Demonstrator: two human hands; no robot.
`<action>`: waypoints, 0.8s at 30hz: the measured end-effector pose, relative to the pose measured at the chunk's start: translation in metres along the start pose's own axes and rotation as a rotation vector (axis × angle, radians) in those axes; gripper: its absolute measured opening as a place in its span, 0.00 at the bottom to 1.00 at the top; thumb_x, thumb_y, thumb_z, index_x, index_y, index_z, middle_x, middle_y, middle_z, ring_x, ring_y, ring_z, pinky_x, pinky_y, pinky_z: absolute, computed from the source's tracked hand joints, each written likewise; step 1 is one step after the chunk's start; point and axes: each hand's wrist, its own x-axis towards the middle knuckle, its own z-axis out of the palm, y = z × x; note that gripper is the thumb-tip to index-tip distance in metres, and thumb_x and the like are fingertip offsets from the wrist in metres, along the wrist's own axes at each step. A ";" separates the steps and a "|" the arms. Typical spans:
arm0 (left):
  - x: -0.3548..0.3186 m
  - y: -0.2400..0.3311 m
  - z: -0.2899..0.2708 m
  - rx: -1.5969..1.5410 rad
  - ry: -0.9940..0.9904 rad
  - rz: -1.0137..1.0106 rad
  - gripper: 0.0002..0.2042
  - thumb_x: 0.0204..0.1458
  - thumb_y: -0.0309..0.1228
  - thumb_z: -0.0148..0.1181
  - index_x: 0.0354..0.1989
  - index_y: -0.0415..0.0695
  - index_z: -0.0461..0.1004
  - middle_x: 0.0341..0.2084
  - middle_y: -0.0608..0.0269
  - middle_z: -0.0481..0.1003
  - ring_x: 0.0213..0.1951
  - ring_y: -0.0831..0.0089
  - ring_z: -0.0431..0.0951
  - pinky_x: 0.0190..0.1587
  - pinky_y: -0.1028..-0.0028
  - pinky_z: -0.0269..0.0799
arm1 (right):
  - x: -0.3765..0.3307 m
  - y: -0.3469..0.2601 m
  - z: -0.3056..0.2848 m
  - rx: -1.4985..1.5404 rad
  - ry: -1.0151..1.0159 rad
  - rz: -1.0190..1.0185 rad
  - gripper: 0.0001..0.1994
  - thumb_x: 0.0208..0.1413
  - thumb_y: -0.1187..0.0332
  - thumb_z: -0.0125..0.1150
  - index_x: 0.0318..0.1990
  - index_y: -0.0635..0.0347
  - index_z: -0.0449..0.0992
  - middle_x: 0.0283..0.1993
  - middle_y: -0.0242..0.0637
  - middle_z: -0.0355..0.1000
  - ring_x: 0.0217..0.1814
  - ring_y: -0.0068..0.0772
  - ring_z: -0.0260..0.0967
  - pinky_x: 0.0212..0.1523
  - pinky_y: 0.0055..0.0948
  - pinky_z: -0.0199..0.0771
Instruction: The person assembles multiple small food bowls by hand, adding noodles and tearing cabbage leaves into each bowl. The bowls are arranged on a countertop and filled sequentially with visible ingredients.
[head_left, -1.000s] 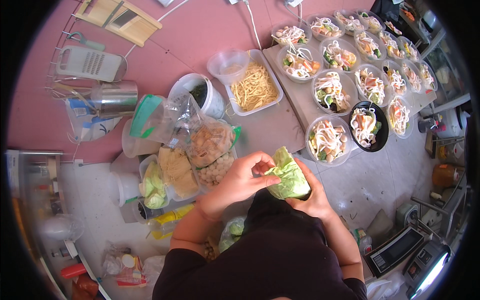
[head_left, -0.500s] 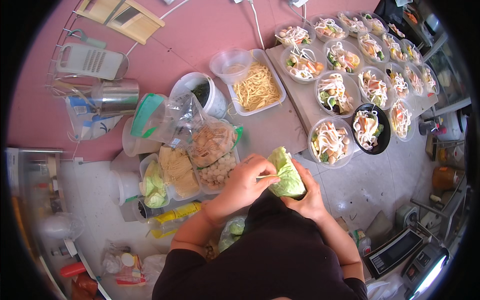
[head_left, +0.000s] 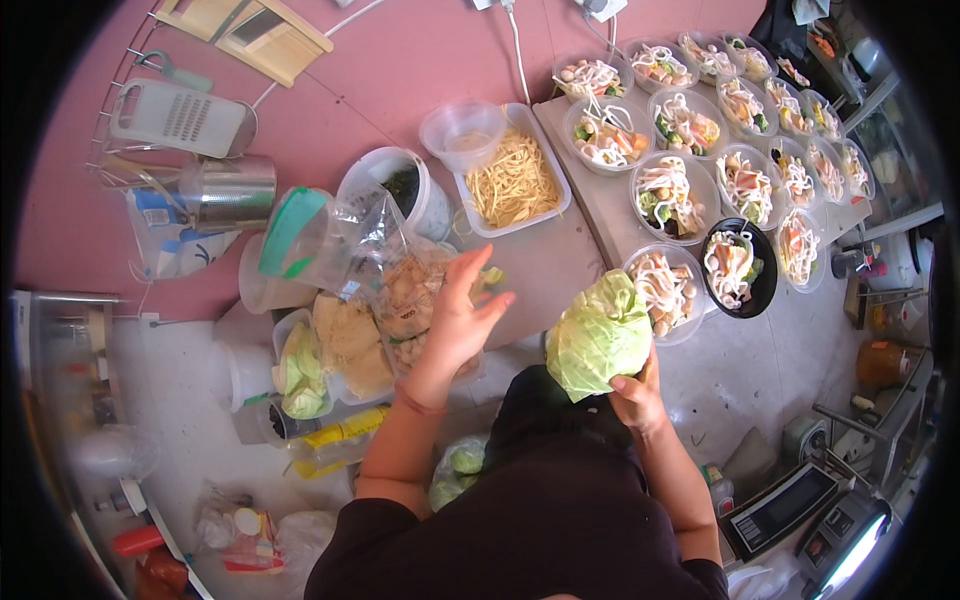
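Cabbage head (head_left: 598, 338) is gripped from below by right hand (head_left: 636, 392), at the surface's near edge. Left hand (head_left: 462, 318), fingers spread open, has been lifted off it toward the bagged food (head_left: 405, 295).

Hands: two, the left hand (head_left: 455, 320) at 9 o'clock of the cabbage and the right hand (head_left: 637, 392) at 5 o'clock of it.
Cabbage heads: one cabbage (head_left: 598, 337).
Black bowls: one black bowl (head_left: 738, 266), filled, at 2 o'clock of the cabbage.
Clear filled bowls: at least twelve, from 12 to 2 o'clock; far ones were too small to count.
Noodle trays: one rectangular noodle tray (head_left: 513, 180).
Graters: one white grater (head_left: 178, 117) at 10 o'clock.
Metal cups: one metal cup (head_left: 232, 192).
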 end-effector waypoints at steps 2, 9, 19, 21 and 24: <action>-0.004 0.011 -0.002 0.265 -0.046 0.092 0.25 0.50 0.24 0.67 0.58 0.43 0.70 0.57 0.55 0.65 0.56 0.65 0.70 0.52 0.69 0.71 | 0.002 0.000 -0.002 -0.021 -0.005 -0.016 0.52 0.33 0.72 0.73 0.70 0.62 0.48 0.65 0.40 0.59 0.68 0.39 0.56 0.68 0.38 0.55; -0.018 0.076 0.016 0.231 -0.221 0.348 0.24 0.40 0.25 0.73 0.49 0.43 0.75 0.42 0.57 0.74 0.47 0.59 0.72 0.50 0.65 0.68 | 0.003 0.009 -0.008 -0.178 0.001 -0.104 0.52 0.33 0.74 0.72 0.70 0.65 0.47 0.66 0.42 0.57 0.69 0.38 0.56 0.68 0.38 0.56; -0.018 0.036 0.022 -0.124 -0.401 -0.122 0.14 0.43 0.26 0.73 0.36 0.41 0.73 0.36 0.65 0.73 0.35 0.76 0.73 0.40 0.76 0.69 | -0.004 0.006 -0.014 -0.741 -0.010 -0.286 0.48 0.34 0.74 0.72 0.67 0.67 0.54 0.65 0.44 0.59 0.68 0.36 0.57 0.67 0.37 0.57; -0.014 0.033 0.019 -0.196 -0.554 -0.258 0.12 0.45 0.24 0.71 0.33 0.41 0.71 0.34 0.66 0.72 0.33 0.77 0.71 0.37 0.78 0.69 | -0.003 0.001 -0.015 -0.847 -0.049 -0.341 0.47 0.34 0.74 0.72 0.67 0.67 0.54 0.65 0.44 0.59 0.67 0.36 0.58 0.67 0.37 0.57; -0.021 0.045 0.020 -0.003 -0.341 0.189 0.11 0.46 0.21 0.69 0.31 0.41 0.69 0.34 0.63 0.73 0.32 0.72 0.73 0.38 0.75 0.71 | -0.004 0.004 -0.019 -0.711 0.035 -0.245 0.47 0.35 0.75 0.71 0.68 0.65 0.53 0.64 0.43 0.59 0.67 0.36 0.58 0.66 0.37 0.58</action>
